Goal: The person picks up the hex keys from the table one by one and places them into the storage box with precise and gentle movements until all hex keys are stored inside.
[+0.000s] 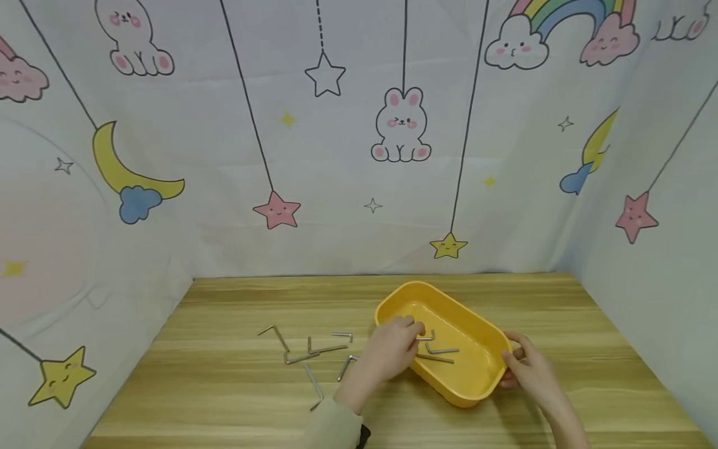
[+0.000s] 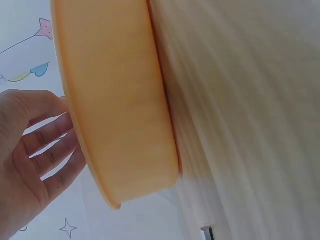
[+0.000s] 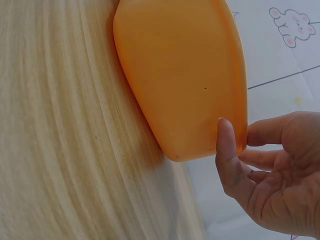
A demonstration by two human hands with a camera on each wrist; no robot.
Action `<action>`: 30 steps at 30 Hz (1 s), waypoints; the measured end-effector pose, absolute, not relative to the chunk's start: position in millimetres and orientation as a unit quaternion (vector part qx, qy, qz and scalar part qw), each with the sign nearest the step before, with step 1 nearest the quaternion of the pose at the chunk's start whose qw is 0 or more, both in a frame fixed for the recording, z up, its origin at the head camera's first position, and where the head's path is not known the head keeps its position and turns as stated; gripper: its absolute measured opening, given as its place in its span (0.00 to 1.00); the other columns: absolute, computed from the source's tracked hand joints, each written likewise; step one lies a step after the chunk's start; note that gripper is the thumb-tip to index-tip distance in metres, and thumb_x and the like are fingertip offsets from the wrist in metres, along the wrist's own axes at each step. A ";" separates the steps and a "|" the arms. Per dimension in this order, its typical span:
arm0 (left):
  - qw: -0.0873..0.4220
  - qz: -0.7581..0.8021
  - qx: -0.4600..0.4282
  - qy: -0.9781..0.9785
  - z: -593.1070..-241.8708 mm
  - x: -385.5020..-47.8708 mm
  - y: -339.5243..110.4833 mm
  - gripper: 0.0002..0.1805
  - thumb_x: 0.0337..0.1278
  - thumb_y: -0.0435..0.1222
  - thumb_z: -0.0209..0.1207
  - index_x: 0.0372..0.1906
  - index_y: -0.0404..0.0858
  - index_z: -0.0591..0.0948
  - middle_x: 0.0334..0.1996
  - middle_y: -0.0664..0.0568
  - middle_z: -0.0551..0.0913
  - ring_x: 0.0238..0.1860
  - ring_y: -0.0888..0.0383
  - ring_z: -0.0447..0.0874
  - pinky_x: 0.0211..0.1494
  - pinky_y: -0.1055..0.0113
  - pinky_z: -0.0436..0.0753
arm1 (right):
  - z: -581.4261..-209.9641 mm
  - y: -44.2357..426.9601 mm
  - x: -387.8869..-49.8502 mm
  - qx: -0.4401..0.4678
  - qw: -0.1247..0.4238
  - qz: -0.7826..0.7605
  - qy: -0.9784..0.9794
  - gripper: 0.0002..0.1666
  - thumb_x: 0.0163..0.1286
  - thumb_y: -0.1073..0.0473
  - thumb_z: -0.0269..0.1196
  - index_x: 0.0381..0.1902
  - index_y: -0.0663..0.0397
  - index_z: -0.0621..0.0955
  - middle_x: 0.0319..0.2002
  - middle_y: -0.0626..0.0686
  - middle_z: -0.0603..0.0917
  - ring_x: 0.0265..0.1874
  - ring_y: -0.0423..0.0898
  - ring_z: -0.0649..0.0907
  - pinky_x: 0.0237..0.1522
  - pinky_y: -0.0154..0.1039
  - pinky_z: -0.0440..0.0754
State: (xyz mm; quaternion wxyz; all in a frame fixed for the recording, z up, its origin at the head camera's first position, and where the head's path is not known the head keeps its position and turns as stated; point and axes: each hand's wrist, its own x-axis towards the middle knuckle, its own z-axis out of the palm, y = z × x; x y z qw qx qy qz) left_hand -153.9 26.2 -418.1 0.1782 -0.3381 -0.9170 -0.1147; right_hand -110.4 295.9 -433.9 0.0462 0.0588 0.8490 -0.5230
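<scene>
Tabletop (image 1: 224, 399) of striped wood-grain abuts far white cartoon-printed cloth (image 1: 336, 149); right hand (image 1: 530, 368) pinches yellow oblong plastic tray (image 1: 482, 349) at right; bent-fingered left hand (image 1: 395, 346) overhangs it, hold indeterminable.

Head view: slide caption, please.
Left hand reaches over a yellow tray holding hex keys; right hand grips the tray's right end.

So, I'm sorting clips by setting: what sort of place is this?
Probably a small indoor tabletop workspace: a wood-grain table screened on three sides by cartoon-printed sheets, with a yellow tray and L-shaped metal keys.
</scene>
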 end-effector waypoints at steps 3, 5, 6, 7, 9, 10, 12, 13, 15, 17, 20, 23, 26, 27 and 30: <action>0.213 -0.118 -0.339 -0.909 -419.1 -145.7 21.3 0.07 0.55 0.34 0.61 0.38 0.46 0.83 0.31 0.60 0.81 0.30 0.64 0.75 0.30 0.78 0.70 | -434.2 295.3 -110.5 0.059 0.044 -0.521 0.850 0.30 0.73 0.65 0.51 0.70 0.65 0.58 0.36 0.58 0.75 0.24 0.38 0.81 0.30 0.35 0.86; 0.234 -0.118 -0.342 -0.902 -419.7 -140.9 18.5 0.06 0.55 0.34 0.62 0.38 0.46 0.83 0.30 0.61 0.80 0.29 0.65 0.74 0.30 0.79 0.69 | -434.5 294.9 -110.7 0.059 0.043 -0.520 0.851 0.30 0.73 0.65 0.51 0.70 0.66 0.58 0.36 0.58 0.75 0.24 0.38 0.81 0.29 0.35 0.86; 0.243 -0.114 -0.342 -0.900 -420.7 -139.0 17.3 0.05 0.55 0.35 0.62 0.37 0.47 0.82 0.30 0.61 0.80 0.29 0.65 0.74 0.30 0.79 0.69 | -434.6 294.7 -110.7 0.059 0.042 -0.519 0.852 0.30 0.73 0.65 0.51 0.70 0.66 0.58 0.35 0.58 0.75 0.23 0.38 0.81 0.29 0.35 0.86; 0.248 -0.112 -0.343 -0.899 -420.4 -136.6 16.2 0.05 0.55 0.35 0.62 0.37 0.47 0.82 0.30 0.61 0.79 0.29 0.65 0.74 0.29 0.79 0.68 | -434.8 294.6 -110.6 0.059 0.042 -0.518 0.852 0.30 0.73 0.65 0.51 0.70 0.66 0.58 0.35 0.58 0.75 0.23 0.38 0.81 0.29 0.35 0.86; 0.256 -0.105 -0.343 -0.898 -420.2 -131.6 13.7 0.05 0.54 0.35 0.63 0.36 0.47 0.82 0.29 0.61 0.79 0.29 0.65 0.74 0.29 0.79 0.68 | -435.1 294.6 -110.6 0.057 0.042 -0.517 0.853 0.30 0.73 0.65 0.51 0.70 0.66 0.58 0.35 0.58 0.75 0.23 0.38 0.81 0.29 0.35 0.86; 0.257 -0.102 -0.343 -0.898 -419.9 -129.1 12.4 0.05 0.53 0.35 0.63 0.36 0.47 0.82 0.29 0.61 0.79 0.29 0.65 0.74 0.29 0.79 0.69 | -434.9 294.5 -110.5 0.056 0.041 -0.517 0.853 0.30 0.73 0.65 0.52 0.70 0.67 0.58 0.35 0.59 0.75 0.23 0.38 0.81 0.29 0.35 0.86; 0.255 -0.097 -0.341 -0.899 -419.0 -124.2 9.5 0.05 0.52 0.36 0.63 0.36 0.46 0.82 0.29 0.61 0.78 0.29 0.65 0.74 0.29 0.78 0.70 | -434.1 294.2 -110.1 0.055 0.041 -0.517 0.853 0.30 0.73 0.65 0.51 0.70 0.66 0.58 0.36 0.59 0.75 0.23 0.38 0.81 0.29 0.35 0.86; 0.253 -0.095 -0.341 -0.900 -418.3 -122.1 7.7 0.06 0.52 0.36 0.64 0.36 0.46 0.82 0.29 0.61 0.78 0.29 0.65 0.74 0.29 0.78 0.70 | -433.3 294.1 -109.9 0.054 0.041 -0.516 0.854 0.30 0.73 0.65 0.51 0.70 0.66 0.58 0.36 0.59 0.75 0.23 0.39 0.81 0.29 0.35 0.86; 0.248 -0.092 -0.338 -0.903 -417.7 -119.2 4.1 0.06 0.52 0.36 0.64 0.36 0.46 0.81 0.29 0.61 0.78 0.29 0.65 0.74 0.31 0.78 0.71 | -431.8 293.9 -110.1 0.053 0.039 -0.514 0.855 0.30 0.73 0.65 0.51 0.70 0.66 0.59 0.36 0.60 0.75 0.24 0.39 0.82 0.30 0.35 0.86; 0.242 -0.093 -0.331 -0.907 -418.8 -117.2 -0.6 0.07 0.51 0.37 0.65 0.37 0.46 0.81 0.28 0.61 0.77 0.28 0.66 0.73 0.31 0.78 0.71 | -431.2 293.4 -109.2 0.050 0.039 -0.512 0.857 0.30 0.73 0.66 0.51 0.70 0.65 0.59 0.37 0.60 0.74 0.24 0.39 0.82 0.30 0.35 0.86; 0.240 -0.106 -0.320 -0.910 -420.8 -116.4 -8.5 0.07 0.49 0.35 0.66 0.34 0.45 0.80 0.26 0.61 0.75 0.25 0.66 0.68 0.28 0.78 0.68 | -431.0 292.6 -109.0 0.044 0.038 -0.513 0.856 0.30 0.73 0.66 0.51 0.70 0.65 0.59 0.37 0.61 0.74 0.25 0.39 0.82 0.31 0.35 0.86; 0.242 -0.125 -0.310 -0.911 -421.4 -116.3 -16.2 0.08 0.47 0.34 0.67 0.31 0.44 0.79 0.23 0.60 0.72 0.23 0.66 0.64 0.26 0.79 0.63 | -430.8 291.6 -109.0 0.041 0.036 -0.515 0.856 0.29 0.73 0.66 0.50 0.70 0.65 0.59 0.37 0.61 0.74 0.24 0.39 0.82 0.31 0.35 0.86; 0.234 -0.137 -0.298 -0.915 -420.9 -115.8 -22.8 0.08 0.46 0.33 0.68 0.32 0.43 0.79 0.25 0.59 0.75 0.24 0.66 0.68 0.26 0.79 0.67 | -430.9 291.1 -108.7 0.040 0.033 -0.511 0.858 0.29 0.73 0.66 0.50 0.69 0.65 0.59 0.37 0.60 0.74 0.24 0.39 0.82 0.30 0.35 0.86; 0.228 -0.139 -0.292 -0.918 -421.0 -116.0 -24.6 0.08 0.46 0.34 0.68 0.33 0.43 0.80 0.26 0.59 0.77 0.25 0.65 0.71 0.26 0.78 0.69 | -431.2 291.1 -108.4 0.041 0.031 -0.509 0.859 0.29 0.73 0.66 0.50 0.69 0.65 0.59 0.37 0.60 0.74 0.24 0.39 0.82 0.30 0.35 0.86; 0.204 -0.146 -0.268 -0.930 -421.0 -115.8 -29.7 0.09 0.47 0.34 0.67 0.37 0.43 0.83 0.31 0.58 0.82 0.29 0.64 0.78 0.29 0.77 0.74 | -432.8 291.7 -107.4 0.039 0.030 -0.506 0.861 0.29 0.73 0.65 0.50 0.69 0.65 0.59 0.37 0.61 0.74 0.24 0.38 0.82 0.30 0.36 0.86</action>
